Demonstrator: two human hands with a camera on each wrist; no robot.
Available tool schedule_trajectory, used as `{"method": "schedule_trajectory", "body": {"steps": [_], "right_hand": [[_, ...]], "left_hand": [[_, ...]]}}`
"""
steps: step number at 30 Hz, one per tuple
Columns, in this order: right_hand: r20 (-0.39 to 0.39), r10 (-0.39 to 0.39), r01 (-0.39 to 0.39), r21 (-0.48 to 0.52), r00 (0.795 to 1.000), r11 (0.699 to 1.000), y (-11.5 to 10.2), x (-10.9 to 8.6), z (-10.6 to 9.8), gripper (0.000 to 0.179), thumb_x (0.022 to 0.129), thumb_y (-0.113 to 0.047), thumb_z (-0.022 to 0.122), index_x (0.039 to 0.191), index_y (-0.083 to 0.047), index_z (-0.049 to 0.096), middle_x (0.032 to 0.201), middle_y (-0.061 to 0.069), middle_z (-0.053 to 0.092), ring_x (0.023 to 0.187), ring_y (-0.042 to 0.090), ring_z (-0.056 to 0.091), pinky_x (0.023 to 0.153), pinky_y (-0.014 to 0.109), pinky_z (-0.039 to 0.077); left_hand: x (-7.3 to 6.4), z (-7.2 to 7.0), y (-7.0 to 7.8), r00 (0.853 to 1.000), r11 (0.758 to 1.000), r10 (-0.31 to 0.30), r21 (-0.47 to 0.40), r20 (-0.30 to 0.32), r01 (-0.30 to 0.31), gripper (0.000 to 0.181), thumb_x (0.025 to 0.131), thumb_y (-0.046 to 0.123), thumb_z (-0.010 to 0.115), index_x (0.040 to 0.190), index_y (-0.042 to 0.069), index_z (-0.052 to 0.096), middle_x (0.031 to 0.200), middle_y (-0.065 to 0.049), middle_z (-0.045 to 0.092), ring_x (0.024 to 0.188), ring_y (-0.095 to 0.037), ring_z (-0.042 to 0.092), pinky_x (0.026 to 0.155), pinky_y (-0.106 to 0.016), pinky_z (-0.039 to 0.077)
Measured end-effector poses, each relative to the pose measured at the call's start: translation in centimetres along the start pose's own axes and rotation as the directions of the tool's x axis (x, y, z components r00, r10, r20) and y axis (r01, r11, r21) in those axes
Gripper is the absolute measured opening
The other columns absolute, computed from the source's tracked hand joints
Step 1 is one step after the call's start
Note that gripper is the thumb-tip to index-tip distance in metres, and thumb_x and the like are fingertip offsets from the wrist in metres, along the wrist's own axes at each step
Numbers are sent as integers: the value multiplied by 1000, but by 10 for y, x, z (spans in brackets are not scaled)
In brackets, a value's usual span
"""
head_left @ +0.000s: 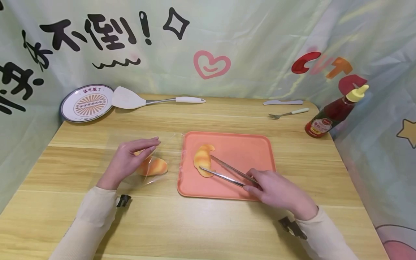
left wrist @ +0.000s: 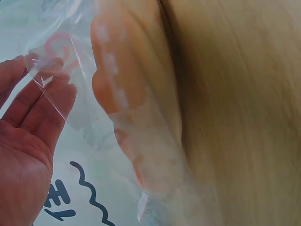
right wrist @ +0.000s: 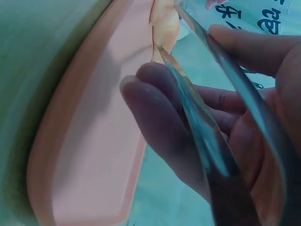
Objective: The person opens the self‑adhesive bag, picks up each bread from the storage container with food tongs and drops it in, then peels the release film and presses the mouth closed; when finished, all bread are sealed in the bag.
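Observation:
My left hand (head_left: 134, 155) pinches the edge of a clear plastic bag (head_left: 173, 144) that lies left of the tray. Inside the bag is a croissant (head_left: 157, 167), partly hidden by that hand; in the left wrist view the bagged croissant (left wrist: 136, 70) shows large through the film. My right hand (head_left: 276, 189) grips metal tongs (head_left: 232, 180). The tongs' arms stand apart, their tips reaching a second croissant (head_left: 203, 159) on the pink tray (head_left: 240, 151). In the right wrist view the tongs (right wrist: 202, 122) lie between thumb and fingers, tips at the croissant (right wrist: 165, 28).
At the back left a patterned plate (head_left: 86, 103) stands beside a white spatula (head_left: 130, 99). A knife (head_left: 282, 102) and a fork (head_left: 290, 113) lie at the back right, near a red sauce bottle (head_left: 328, 117) with a yellow cap. A printed curtain (head_left: 253, 43) hangs behind the table.

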State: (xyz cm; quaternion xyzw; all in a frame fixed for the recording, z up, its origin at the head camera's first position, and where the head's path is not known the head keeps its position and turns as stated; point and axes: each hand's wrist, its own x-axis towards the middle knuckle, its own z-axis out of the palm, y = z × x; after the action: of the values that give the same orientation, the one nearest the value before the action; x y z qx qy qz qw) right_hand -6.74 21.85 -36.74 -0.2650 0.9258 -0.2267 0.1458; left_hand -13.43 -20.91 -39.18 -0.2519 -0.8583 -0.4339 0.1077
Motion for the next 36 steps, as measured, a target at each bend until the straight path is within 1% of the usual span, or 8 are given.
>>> {"method": "schedule_trajectory", "body": {"steps": [3, 10, 15, 18, 23, 26, 30, 36], "right_hand": [[-16, -16, 15, -30, 1000, 999, 1, 0, 2, 15, 97, -24, 64, 99, -10, 59, 69, -10, 46, 55, 4, 42, 46, 23, 38], [-83, -55, 41, -157, 995, 987, 4, 1, 1, 12, 95, -19, 67, 101, -9, 63, 76, -11, 50, 57, 4, 44, 49, 23, 40], [-119, -71, 47, -194, 990, 980, 9, 0, -2, 13, 94, -18, 69, 102, -10, 64, 79, -12, 54, 58, 4, 46, 52, 25, 42], [-126, -72, 47, -196, 989, 979, 13, -1, -4, 14, 93, -18, 69, 104, -9, 65, 80, -11, 56, 61, 5, 48, 56, 28, 45], [-133, -73, 50, -165, 988, 985, 16, -2, -13, 16, 93, -17, 69, 106, -9, 65, 81, -11, 57, 64, 7, 49, 59, 30, 47], [-142, -89, 67, -154, 986, 986, 17, -2, -18, 16, 93, -17, 70, 107, -9, 65, 80, -11, 57, 64, 6, 49, 59, 30, 46], [-149, -125, 101, -161, 981, 982, 16, 0, -24, 17, 93, -16, 70, 107, -8, 64, 80, -11, 56, 64, 5, 49, 58, 29, 46], [-144, -156, 131, -171, 977, 977, 12, 4, -32, 20, 94, -18, 69, 111, -8, 64, 81, -11, 55, 65, 6, 49, 60, 29, 46]], "left_hand": [[0, 0, 0, 1000, 1000, -1, -4, 3, 1, 23, 89, -2, 70, 111, 4, 75, 120, -7, 68, 111, -22, 64, 91, -14, 46], [0, 0, 0, 1000, 1000, -2, -3, 2, 2, 24, 89, -3, 71, 111, 6, 75, 120, -6, 68, 110, -21, 65, 91, -14, 46], [0, 1, 0, 1000, 1000, 10, -7, 0, -10, 25, 88, -5, 70, 111, 5, 75, 119, -7, 68, 111, -20, 64, 91, -14, 46], [0, 1, 0, 1000, 1000, 10, -5, 1, -10, 25, 88, -5, 70, 111, 5, 75, 120, -7, 68, 111, -20, 64, 92, -14, 45], [1, 0, 0, 1000, 1000, 12, -1, 0, -12, 23, 89, -3, 70, 110, 4, 75, 120, -8, 68, 111, -22, 64, 93, -14, 45], [1, 0, 1, 1000, 1000, 22, 3, -5, -22, 22, 89, -2, 70, 110, 4, 75, 119, -8, 68, 110, -21, 65, 93, -14, 44], [2, -1, 2, 999, 999, 37, -6, -12, -37, 22, 89, -3, 69, 109, 5, 75, 118, -7, 69, 110, -16, 64, 93, -15, 45], [3, -2, 4, 998, 998, 55, -22, -21, -56, 25, 88, -6, 70, 110, 5, 75, 117, -8, 69, 109, -12, 64, 92, -15, 46]]}}
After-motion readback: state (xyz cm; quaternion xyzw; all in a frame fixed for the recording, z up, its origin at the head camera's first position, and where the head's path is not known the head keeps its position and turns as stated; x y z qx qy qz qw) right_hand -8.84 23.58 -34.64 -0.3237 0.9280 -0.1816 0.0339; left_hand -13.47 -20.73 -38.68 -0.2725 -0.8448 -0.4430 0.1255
